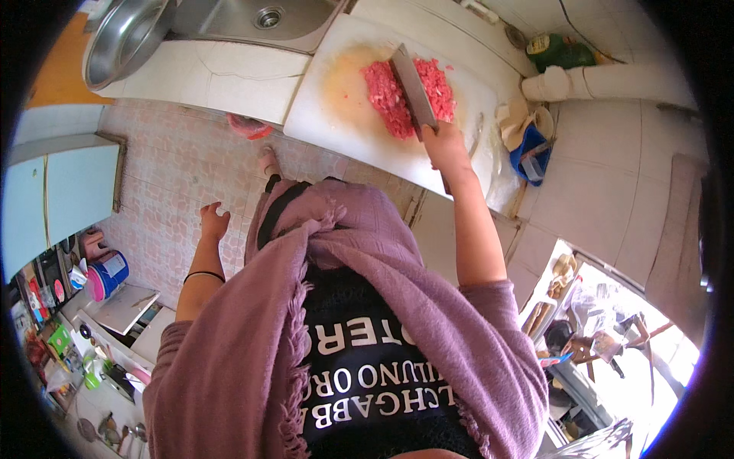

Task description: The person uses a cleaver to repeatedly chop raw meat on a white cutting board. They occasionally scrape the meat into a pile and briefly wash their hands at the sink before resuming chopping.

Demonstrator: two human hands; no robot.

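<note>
My right hand [446, 146] grips the handle of a cleaver [414, 89]. The wide grey blade lies across a mound of minced raw meat [383, 97], with pink meat showing on both sides of it. Under the meat is a white cutting board [321, 115], stained yellowish around its far left part. My left hand [214, 221] hangs well away from the board, over the tiled floor, fingers apart and holding nothing.
A steel sink [229, 26] and a large metal basin [129, 43] stand left of the board. Beyond the board's right end are a blue container [530, 149], a white pipe [619, 83] and a green bottle [559, 51]. A pale blue cabinet [80, 192] stands far left.
</note>
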